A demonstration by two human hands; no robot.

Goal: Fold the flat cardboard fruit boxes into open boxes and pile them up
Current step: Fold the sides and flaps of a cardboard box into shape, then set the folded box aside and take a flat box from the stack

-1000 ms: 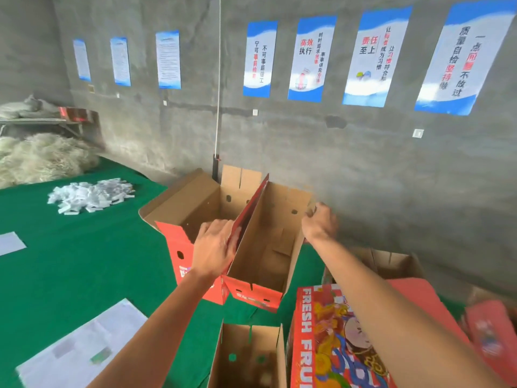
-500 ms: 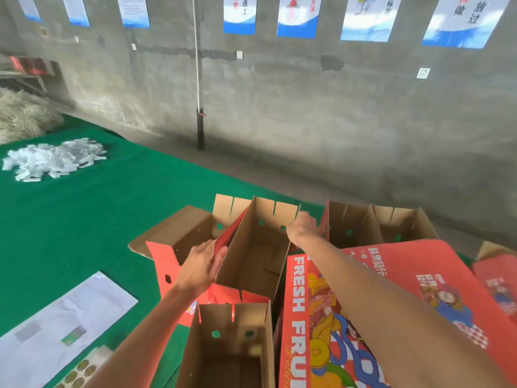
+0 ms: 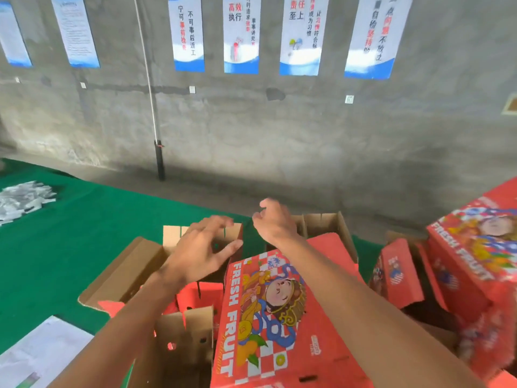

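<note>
While both my hands hover with fingers spread, neither holds anything.

Left hand (image 3: 200,252) floats just above the folded box (image 3: 134,271) on the green table (image 3: 70,236); right hand (image 3: 275,222) hangs loosely curled over the printed box (image 3: 279,317). Four posters (image 3: 188,35) hang ahead.

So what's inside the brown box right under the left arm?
Inside the brown box only bare cardboard walls with small punched holes show. Its bottom is hidden: the left forearm crosses above its opening and the picture's lower edge cuts it off, so anything lying in it can't be seen.
</note>
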